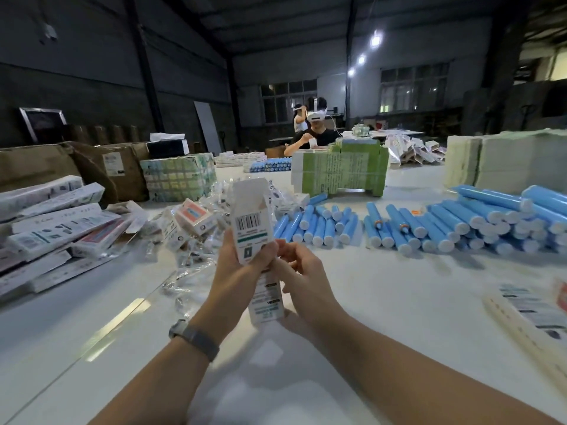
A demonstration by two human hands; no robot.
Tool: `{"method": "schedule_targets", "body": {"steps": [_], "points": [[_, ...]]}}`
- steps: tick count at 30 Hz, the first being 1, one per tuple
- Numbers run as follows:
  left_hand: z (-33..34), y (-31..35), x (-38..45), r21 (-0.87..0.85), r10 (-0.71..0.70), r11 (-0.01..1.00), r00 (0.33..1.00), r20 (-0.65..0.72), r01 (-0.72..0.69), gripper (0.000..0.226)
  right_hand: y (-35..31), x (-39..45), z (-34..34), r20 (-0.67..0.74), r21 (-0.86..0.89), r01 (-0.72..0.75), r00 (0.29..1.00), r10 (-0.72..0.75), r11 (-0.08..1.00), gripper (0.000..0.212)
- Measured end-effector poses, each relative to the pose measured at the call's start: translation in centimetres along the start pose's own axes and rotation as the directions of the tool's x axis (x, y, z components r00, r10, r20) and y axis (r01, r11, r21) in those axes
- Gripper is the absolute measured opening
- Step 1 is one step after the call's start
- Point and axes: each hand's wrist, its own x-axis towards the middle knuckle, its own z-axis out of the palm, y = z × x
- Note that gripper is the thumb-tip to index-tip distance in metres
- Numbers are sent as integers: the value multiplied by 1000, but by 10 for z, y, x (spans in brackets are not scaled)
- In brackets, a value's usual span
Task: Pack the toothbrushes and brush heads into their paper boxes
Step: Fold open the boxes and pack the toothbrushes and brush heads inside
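The paper box [252, 222] stands nearly upright between the hands, its long axis running from near the wrists up and away, its open flapped end pointing up, likely kept that way for loading. The left hand [242, 265] wraps its middle. The right hand [302, 268] curls at its right edge; whether it pinches the box is unclear. Blue toothbrush handles [429, 223] lie beyond the right hand, bagged brush heads [196, 240] beyond the left.
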Motion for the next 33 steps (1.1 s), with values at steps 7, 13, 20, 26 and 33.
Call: {"method": "schedule_targets", "body": {"steps": [7,13,20,26,33], "points": [[3,-3,3,130,94,989,986,-139,-76,38,-9,5,-7,-88,-171,81,991,-97,982,21],[3,0,6,186,129,977,985,-110,-107,36,-24,55,-50,-220,-411,-21,972,-77,911,35],[1,-5,4,239,151,961,988,-27,-140,37,-7,107,-120,-290,-878,-179,936,-197,444,19],[0,-8,8,220,144,966,989,-33,-133,36,12,110,-120,-209,-977,-212,972,107,14,33],[-1,-8,9,210,146,969,988,-49,-133,34,5,108,-121,-232,-972,-230,972,-41,58,41]]}}
